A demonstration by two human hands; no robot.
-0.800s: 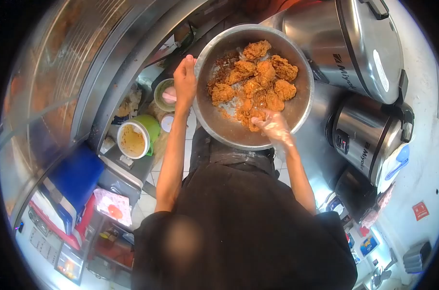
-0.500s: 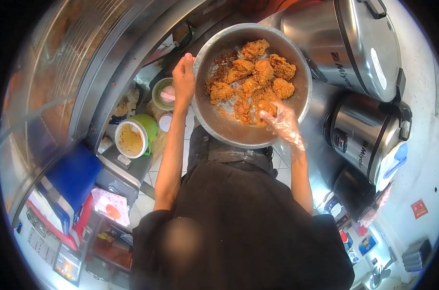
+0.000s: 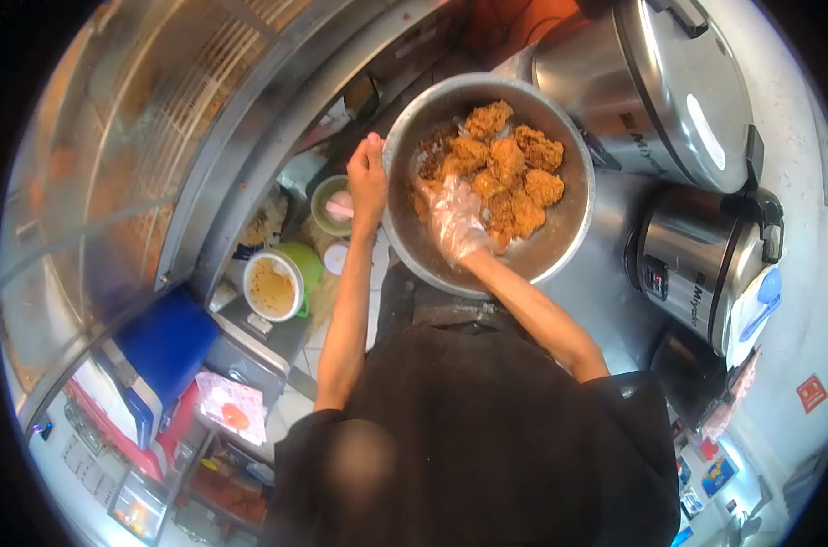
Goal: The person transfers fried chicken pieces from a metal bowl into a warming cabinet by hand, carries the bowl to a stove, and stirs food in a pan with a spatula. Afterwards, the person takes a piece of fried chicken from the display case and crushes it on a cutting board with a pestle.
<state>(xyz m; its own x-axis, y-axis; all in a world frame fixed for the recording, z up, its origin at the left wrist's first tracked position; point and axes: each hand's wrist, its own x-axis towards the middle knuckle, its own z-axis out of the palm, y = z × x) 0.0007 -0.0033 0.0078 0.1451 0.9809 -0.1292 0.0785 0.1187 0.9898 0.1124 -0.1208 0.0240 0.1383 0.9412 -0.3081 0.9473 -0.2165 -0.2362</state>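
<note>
We see the fingers of the right hand [image 3: 457,217], in a clear plastic glove [image 3: 461,230], reaching down into the bowl [image 3: 566,228]; their tips are lost among the food, and we cannot tell whether they pinch a piece. Fried chicken [image 3: 505,159] lies against and beyond those fingers, most of it to their right, heaped on the bowl's floor, with dark crumbs [image 3: 427,155] just past the fingertips. To the left of the gloved fingers, we find the bare left hand [image 3: 368,187], its fingers curled closed on the bowl's rim.

Farther left of the bare fingers, we note a small bowl [image 3: 319,219] with something pink inside and, below it, a white lid [image 3: 335,258] beside a green pot [image 3: 309,264] stained brown within. Well to the right of the gloved fingers, past the bowl, we see a steel table [image 3: 607,232] and two rice cookers [image 3: 692,246], the larger one set farther forward. A blue spoon [image 3: 753,314] shows beyond the smaller.
</note>
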